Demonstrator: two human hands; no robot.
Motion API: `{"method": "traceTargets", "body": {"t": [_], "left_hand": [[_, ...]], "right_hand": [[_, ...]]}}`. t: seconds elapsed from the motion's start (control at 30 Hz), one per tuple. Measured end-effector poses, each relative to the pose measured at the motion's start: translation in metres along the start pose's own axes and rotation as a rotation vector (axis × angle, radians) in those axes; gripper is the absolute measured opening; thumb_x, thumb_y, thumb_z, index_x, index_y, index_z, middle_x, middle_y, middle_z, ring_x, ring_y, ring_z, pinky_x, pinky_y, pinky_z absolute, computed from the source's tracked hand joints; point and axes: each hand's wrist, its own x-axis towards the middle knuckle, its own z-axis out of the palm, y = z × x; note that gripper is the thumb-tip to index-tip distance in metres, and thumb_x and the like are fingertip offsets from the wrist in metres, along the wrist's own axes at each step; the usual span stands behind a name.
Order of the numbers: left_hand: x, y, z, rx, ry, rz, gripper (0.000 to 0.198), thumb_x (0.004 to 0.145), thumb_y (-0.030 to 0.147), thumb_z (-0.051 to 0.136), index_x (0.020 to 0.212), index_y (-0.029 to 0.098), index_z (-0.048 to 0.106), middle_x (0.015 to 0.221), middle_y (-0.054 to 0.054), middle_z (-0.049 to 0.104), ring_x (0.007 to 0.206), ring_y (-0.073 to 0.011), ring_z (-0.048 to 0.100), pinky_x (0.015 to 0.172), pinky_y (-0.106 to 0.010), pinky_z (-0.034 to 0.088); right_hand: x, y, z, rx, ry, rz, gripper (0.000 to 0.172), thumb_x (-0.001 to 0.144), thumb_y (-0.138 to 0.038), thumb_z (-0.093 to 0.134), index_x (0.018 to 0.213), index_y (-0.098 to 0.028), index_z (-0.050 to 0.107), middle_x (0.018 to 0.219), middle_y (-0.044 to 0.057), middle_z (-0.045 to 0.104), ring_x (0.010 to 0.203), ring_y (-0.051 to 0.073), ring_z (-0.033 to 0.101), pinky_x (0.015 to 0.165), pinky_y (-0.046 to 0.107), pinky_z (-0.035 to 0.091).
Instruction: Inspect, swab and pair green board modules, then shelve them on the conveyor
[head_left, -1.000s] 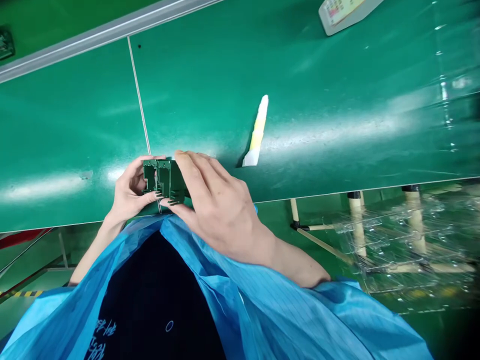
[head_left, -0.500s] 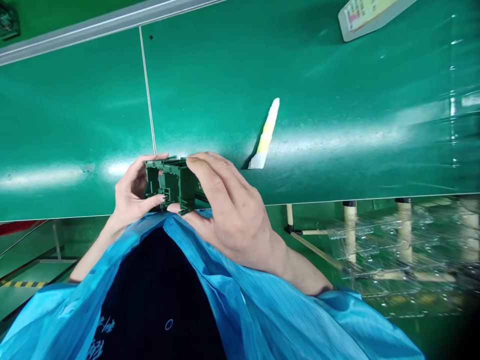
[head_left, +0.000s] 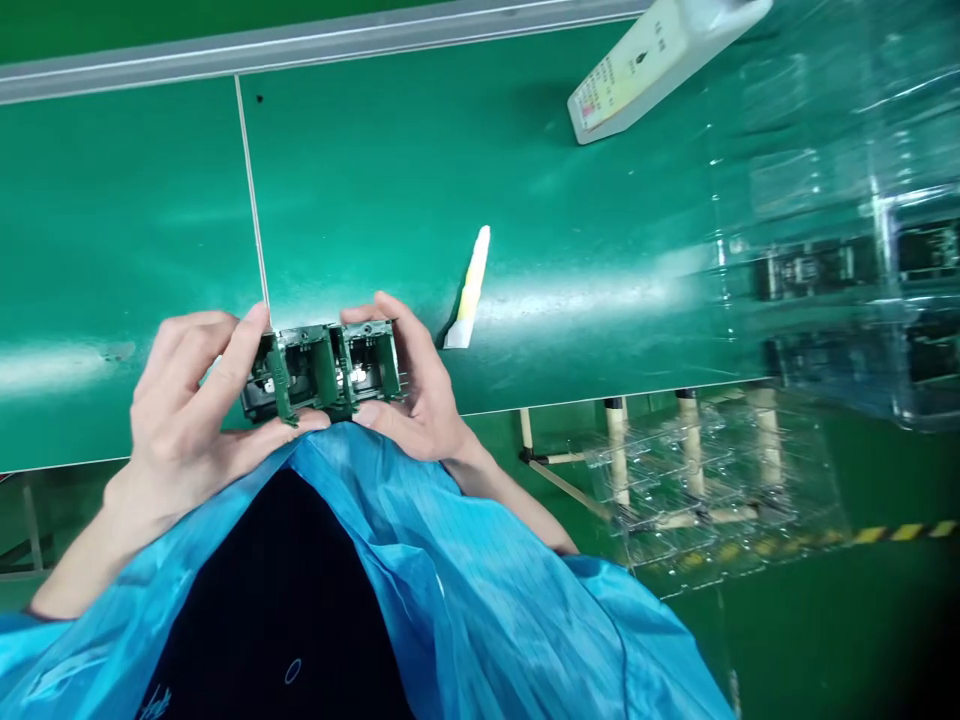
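A small green plastic housing (head_left: pixel 322 368) with two open bays and metal parts inside is held between both hands at the near edge of the green table (head_left: pixel 525 200). My left hand (head_left: pixel 187 410) grips its left end with thumb below and fingers on top. My right hand (head_left: pixel 416 385) pinches its right end, index finger over the top and thumb underneath. The open bays face the camera.
A white-and-yellow strip (head_left: pixel 469 290) lies on the table just right of the hands. A white labelled device (head_left: pixel 652 60) rests at the far side. Clear plastic trays (head_left: pixel 840 230) stack at the right, more clear trays (head_left: pixel 690 480) sit on a rack below the table edge.
The housing has been turned so its open bays face up. My right hand shifted from covering its top to pinching its right end. The view swung, bringing the clear trays into sight.
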Motion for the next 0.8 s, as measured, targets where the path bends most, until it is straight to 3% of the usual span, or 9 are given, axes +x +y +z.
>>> {"method": "traceTargets", "body": {"t": [0.13, 0.37, 0.6, 0.8], "left_hand": [[0.006, 0.019, -0.005, 0.071, -0.038, -0.006, 0.093, 0.067, 0.058, 0.087, 0.149, 0.035, 0.05, 0.098, -0.009, 0.071, 0.101, -0.0395, 0.065, 0.104, -0.06, 0.055], [0.003, 0.018, -0.003, 0.032, -0.062, 0.015, 0.085, 0.076, 0.055, 0.08, 0.151, 0.033, 0.047, 0.122, -0.008, 0.069, 0.103, -0.038, 0.063, 0.101, -0.057, 0.056], [-0.005, 0.014, -0.001, -0.001, -0.051, -0.004, 0.079, 0.08, 0.048, 0.079, 0.151, 0.03, 0.048, 0.13, -0.006, 0.066, 0.111, -0.0359, 0.064, 0.102, -0.052, 0.057], [-0.008, 0.008, 0.002, -0.092, -0.062, -0.082, 0.075, 0.08, 0.046, 0.081, 0.148, 0.032, 0.052, 0.135, -0.003, 0.065, 0.119, -0.0337, 0.063, 0.106, -0.048, 0.057]], "right_hand": [[-0.005, 0.006, 0.003, 0.043, -0.044, 0.023, 0.082, 0.096, -0.056, 0.048, 0.156, -0.02, 0.004, 0.152, 0.021, 0.043, 0.13, 0.025, 0.058, 0.1, 0.042, 0.056], [-0.007, -0.003, -0.001, -0.114, -0.015, -0.047, 0.095, 0.087, -0.036, 0.068, 0.155, -0.022, 0.003, 0.147, 0.019, 0.051, 0.131, 0.025, 0.057, 0.104, 0.045, 0.052], [-0.008, 0.0, -0.001, 0.027, 0.052, -0.11, 0.078, 0.091, -0.044, 0.066, 0.151, -0.021, 0.022, 0.145, 0.018, 0.054, 0.138, 0.026, 0.053, 0.11, 0.046, 0.049], [-0.007, -0.014, -0.011, -0.057, 0.07, -0.087, 0.071, 0.087, -0.047, 0.074, 0.145, -0.023, 0.04, 0.141, 0.016, 0.059, 0.137, 0.029, 0.054, 0.115, 0.051, 0.046]]}}
